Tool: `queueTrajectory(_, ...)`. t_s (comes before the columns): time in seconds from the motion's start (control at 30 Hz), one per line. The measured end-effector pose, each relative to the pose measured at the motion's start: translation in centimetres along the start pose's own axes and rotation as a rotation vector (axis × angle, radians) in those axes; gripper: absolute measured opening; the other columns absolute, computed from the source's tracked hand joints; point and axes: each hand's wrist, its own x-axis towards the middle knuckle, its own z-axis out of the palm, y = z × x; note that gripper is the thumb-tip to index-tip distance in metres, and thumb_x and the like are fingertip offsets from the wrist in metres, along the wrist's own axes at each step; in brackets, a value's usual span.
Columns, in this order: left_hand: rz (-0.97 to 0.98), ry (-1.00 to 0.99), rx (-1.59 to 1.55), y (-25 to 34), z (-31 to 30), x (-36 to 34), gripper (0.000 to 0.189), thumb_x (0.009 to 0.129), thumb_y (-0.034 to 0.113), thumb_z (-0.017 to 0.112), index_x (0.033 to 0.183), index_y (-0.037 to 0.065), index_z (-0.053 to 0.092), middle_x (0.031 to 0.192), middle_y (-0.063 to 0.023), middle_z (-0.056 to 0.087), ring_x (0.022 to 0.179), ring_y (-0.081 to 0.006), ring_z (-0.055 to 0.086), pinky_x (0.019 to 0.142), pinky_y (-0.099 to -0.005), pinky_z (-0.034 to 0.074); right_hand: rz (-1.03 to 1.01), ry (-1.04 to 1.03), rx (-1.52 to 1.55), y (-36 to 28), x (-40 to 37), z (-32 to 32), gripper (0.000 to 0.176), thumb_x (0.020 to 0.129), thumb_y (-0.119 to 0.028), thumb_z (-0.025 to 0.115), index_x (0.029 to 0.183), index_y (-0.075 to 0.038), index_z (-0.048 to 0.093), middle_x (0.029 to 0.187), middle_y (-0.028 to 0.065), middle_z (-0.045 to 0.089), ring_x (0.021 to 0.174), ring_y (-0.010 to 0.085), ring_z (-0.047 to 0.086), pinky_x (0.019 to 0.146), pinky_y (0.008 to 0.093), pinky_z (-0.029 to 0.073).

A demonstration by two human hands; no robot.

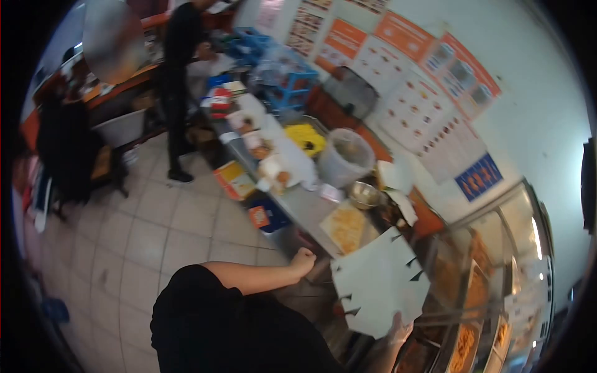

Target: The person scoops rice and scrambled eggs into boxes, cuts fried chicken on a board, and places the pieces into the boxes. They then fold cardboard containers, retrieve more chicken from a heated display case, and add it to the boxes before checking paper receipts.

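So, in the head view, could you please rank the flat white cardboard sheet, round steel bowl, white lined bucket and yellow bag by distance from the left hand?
1. Flat white cardboard sheet, beside the left hand.
2. Round steel bowl, on the counter.
3. White lined bucket, behind the bowl.
4. Yellow bag, farthest along the counter.

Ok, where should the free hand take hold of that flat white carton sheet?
Pinch the white carton sheet on the plain stretch of its left edge, above the notched tabs, coming in from the left, where the left hand sits fisted. The sheet is thin, flat and faces up, so probably thumb on top and fingers beneath. The right hand holds its lower edge.
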Motion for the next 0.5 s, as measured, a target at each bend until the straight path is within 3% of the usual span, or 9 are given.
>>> queueTrajectory(0.07, -0.081, 0.100, -0.104, -0.3, -7.2, 0.0, 0.027, 0.097, 0.027, 0.053, 0.105, 0.002, 0.060, 0.102, -0.0144, 0.067, 0.101, -0.0274, 0.063, 0.086, -0.0399, 0.049, 0.050, -0.133, 0.000, 2.2, -2.5, -0.5, 0.041, 0.087, 0.001, 0.064, 0.127, 0.005, 0.056, 0.111, 0.0133, 0.066, 0.093, 0.0243, 0.065, 0.082, 0.0372, 0.054)
queueTrajectory(0.13, -0.129, 0.073, -0.180, 0.3, -12.8, 0.4, 0.032, 0.101, 0.033, 0.049, 0.107, 0.004, 0.062, 0.111, -0.0118, 0.066, 0.102, -0.0267, 0.062, 0.087, -0.0398, 0.048, 0.082, -0.220, 0.003, 2.3, -4.3, 0.4, 0.042, 0.086, 0.000, 0.065, 0.127, 0.004, 0.057, 0.111, 0.0123, 0.066, 0.094, 0.0237, 0.065, 0.084, 0.0364, 0.052)
queueTrajectory(0.2, -0.378, -0.348, -0.381, 2.9, -17.6, -0.9, 0.037, 0.103, 0.039, 0.046, 0.116, 0.008, 0.061, 0.107, -0.0021, 0.063, 0.100, -0.0171, 0.058, 0.093, -0.0343, 0.045, 0.167, -0.352, 0.014, 1.1, -6.1, 2.8, 0.041, 0.084, -0.004, 0.068, 0.124, 0.003, 0.060, 0.110, 0.0102, 0.066, 0.094, 0.0225, 0.063, 0.087, 0.0346, 0.049)
queueTrajectory(0.27, -0.197, -0.581, -0.677, 8.1, -18.8, -5.2, 0.044, 0.105, 0.043, 0.043, 0.127, 0.008, 0.059, 0.119, -0.0025, 0.062, 0.111, -0.0173, 0.058, 0.102, -0.0374, 0.043, 0.092, -0.395, -0.023, 2.5, -6.5, 4.3, 0.037, 0.085, -0.003, 0.067, 0.121, 0.003, 0.062, 0.107, 0.0089, 0.067, 0.093, 0.0208, 0.063, 0.084, 0.0339, 0.050)
queueTrajectory(0.33, -0.209, -0.858, -0.849, 11.0, -20.1, -6.9, 0.045, 0.106, 0.043, 0.041, 0.133, 0.010, 0.056, 0.129, -0.0041, 0.059, 0.118, -0.0181, 0.057, 0.105, -0.0386, 0.045, 0.050, -0.408, -0.142, 1.8, -7.9, 7.1, 0.034, 0.087, -0.005, 0.067, 0.119, 0.004, 0.063, 0.104, 0.0085, 0.067, 0.091, 0.0190, 0.062, 0.082, 0.0326, 0.049)
queueTrajectory(0.47, -0.097, -0.617, -0.813, 13.3, -20.4, -8.0, 0.048, 0.105, 0.045, 0.041, 0.130, 0.008, 0.057, 0.124, -0.0074, 0.062, 0.113, -0.0201, 0.059, 0.096, -0.0382, 0.049, -0.065, -0.363, -0.455, 2.1, -10.1, 10.0, 0.033, 0.089, -0.007, 0.067, 0.120, 0.004, 0.062, 0.104, 0.0098, 0.068, 0.090, 0.0191, 0.062, 0.081, 0.0317, 0.049)
queueTrajectory(0.5, 0.157, -0.407, -0.427, 12.5, -20.6, -7.2, 0.047, 0.104, 0.046, 0.044, 0.126, 0.005, 0.057, 0.121, -0.0105, 0.063, 0.108, -0.0222, 0.061, 0.091, -0.0381, 0.051, -0.163, -0.416, -0.410, 0.8, -11.7, 11.4, 0.033, 0.090, -0.008, 0.067, 0.119, 0.005, 0.062, 0.104, 0.0105, 0.068, 0.090, 0.0196, 0.062, 0.081, 0.0320, 0.049)
